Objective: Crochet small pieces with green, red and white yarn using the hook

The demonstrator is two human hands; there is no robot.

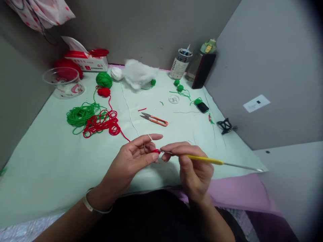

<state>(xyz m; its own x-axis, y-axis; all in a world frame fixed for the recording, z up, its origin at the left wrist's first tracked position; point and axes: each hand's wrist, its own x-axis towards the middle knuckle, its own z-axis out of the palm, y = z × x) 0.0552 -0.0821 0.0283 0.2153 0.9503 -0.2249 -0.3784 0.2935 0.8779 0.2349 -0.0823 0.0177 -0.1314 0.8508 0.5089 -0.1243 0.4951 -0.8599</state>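
My left hand pinches a small red crochet piece between thumb and fingers, with white yarn looped over the raised index finger. My right hand grips a crochet hook by its yellow handle; one metal end meets the red piece and the other points out to the right. Red yarn lies in loose loops left of my hands, with one strand running to the left hand. Beyond the hands rest orange-handled thread snips, blades pointing left.
Loose green yarn, a green yarn ball and a clear plastic tub are at left. White stuffing lies at the back. A pen jar, water bottle and black hair clip stand or lie at right, near the partition.
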